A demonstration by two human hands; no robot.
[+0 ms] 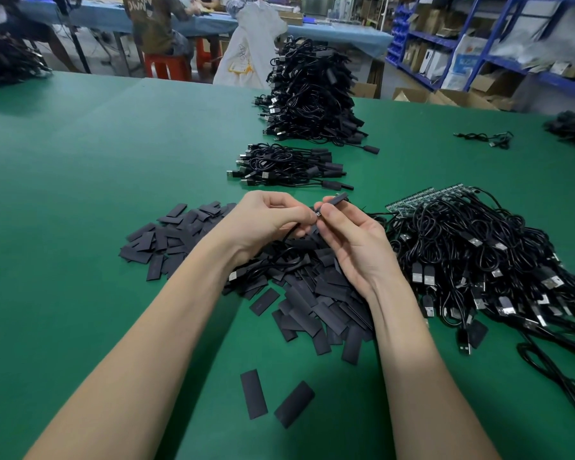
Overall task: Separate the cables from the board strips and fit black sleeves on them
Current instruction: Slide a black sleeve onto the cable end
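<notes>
From the head view, both hands meet above the heap of loose black sleeves point(312, 287), which serves as the landmark here. The left hand point(266, 220) pinches a thin black cable point(291, 231) near its small board end, fingers curled round it. The right hand point(349, 237) pinches a single black sleeve point(337, 200) between thumb and fingers, its far end pointing up and away from the heap. The sleeve's near mouth sits right at the cable's tip; whether the tip is already inside is too small to tell. The cable's USB plug point(234, 276) trails down onto the heap's left side.

Right of the heap lies a tangle of unsleeved cables point(478, 260), with green board strips point(425, 200) showing at its far edge. Beyond the heap, further along the green counter point(80, 194), sit a small stack of finished cables point(286, 166) and a tall one point(309, 94) behind it.

The likely step is feeding the board end into the sleeve. The flat sleeve could stay collapsed at its mouth, so the board corner may snag and buckle the thin wire at its solder joint. A loose pinch could let the sleeve slip off into the heap, and the trailing plug might drag other sleeves along.
</notes>
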